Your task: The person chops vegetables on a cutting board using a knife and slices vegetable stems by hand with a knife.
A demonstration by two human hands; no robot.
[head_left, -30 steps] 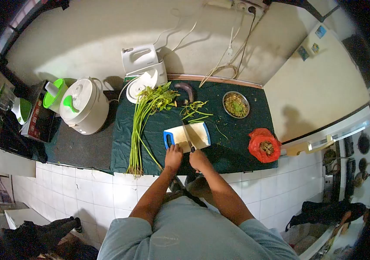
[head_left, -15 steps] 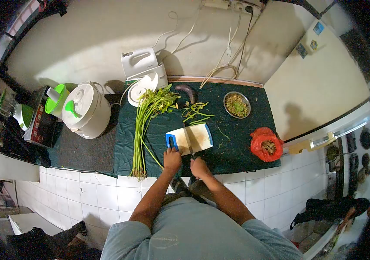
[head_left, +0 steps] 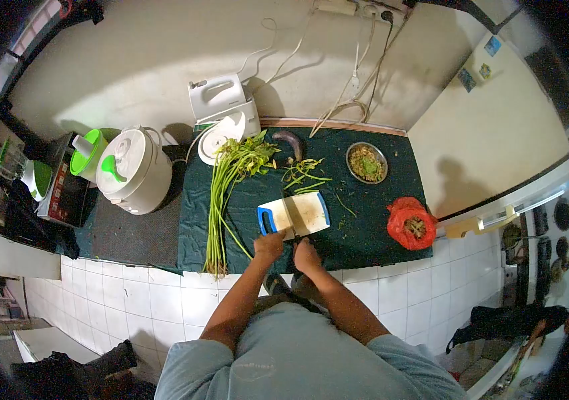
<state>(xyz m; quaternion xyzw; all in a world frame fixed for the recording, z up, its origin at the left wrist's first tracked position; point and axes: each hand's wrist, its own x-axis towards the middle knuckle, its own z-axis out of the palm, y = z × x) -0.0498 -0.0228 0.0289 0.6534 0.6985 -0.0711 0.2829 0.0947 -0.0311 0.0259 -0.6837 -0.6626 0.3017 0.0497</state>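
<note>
In the right hand (head_left: 306, 255) a knife (head_left: 290, 212) was clamped, its blade laid across a white, blue-edged cutting board (head_left: 311, 213); the board's near edge was touched by the left hand (head_left: 269, 246), whose grip could not be told. The surface (head_left: 364, 248) was draped in dark green cloth, above a white-tiled floor (head_left: 168, 297). At right, green and tan pieces (head_left: 366, 165) were held in a metal bowl (head_left: 384, 171), brownish scraps (head_left: 416, 228) in a red bag (head_left: 398, 218).

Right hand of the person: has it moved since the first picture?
Yes, a little: the right hand is closer to the front edge of the table.
</note>
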